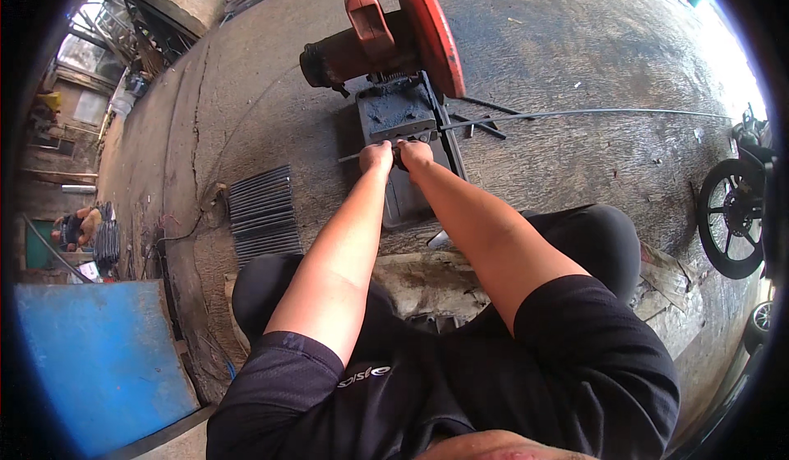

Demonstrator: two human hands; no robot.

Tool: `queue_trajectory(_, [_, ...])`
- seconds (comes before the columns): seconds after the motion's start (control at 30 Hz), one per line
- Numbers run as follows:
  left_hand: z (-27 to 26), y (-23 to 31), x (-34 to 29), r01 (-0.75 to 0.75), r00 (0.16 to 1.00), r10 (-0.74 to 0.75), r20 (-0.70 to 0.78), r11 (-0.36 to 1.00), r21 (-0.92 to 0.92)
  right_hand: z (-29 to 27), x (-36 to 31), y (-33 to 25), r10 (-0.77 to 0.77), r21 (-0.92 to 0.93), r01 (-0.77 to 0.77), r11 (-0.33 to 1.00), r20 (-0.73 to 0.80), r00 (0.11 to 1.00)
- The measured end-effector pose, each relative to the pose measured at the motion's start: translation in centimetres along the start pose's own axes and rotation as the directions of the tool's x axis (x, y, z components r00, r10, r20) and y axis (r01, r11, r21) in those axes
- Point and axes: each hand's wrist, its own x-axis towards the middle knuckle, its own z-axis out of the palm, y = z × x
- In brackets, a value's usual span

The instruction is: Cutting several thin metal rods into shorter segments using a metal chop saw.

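Both my hands are together at the front of a chop saw's base (399,201), beside its clamp (403,123). My left hand (376,157) is closed, fingers curled down. Right next to it, my right hand (415,154) is closed too. A small dark part shows between them, but what each hand grips is mostly hidden. The saw's orange-red blade guard (431,32) and handle (368,18) stand raised beyond my hands. From the clamp a long thin metal rod (592,112) runs far to the right. A short thin end pokes out left of my left hand.
A row of cut dark rods (263,212) lies left of the saw. Short dark pieces (485,124) lie to its right. A blue panel (103,361) fills the lower left. Another person (78,228) is far left. A motorcycle wheel (730,219) stands at right.
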Motion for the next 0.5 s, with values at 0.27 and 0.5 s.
queue_trajectory(0.27, [4.7, 1.3, -3.6, -0.229, 0.968, 0.238, 0.081, 0.967, -0.108, -7.2, -3.9, 0.3, -0.043, 0.165, 0.05, 0.985, -0.045, 0.998])
queue_trajectory(0.5, [11.1, 4.1, -8.1, -0.299, 0.954, 0.298, 0.042, 0.954, 0.025, -11.5, 2.1, 3.5, 0.11, 0.132, -0.08, 0.988, -0.237, 0.965])
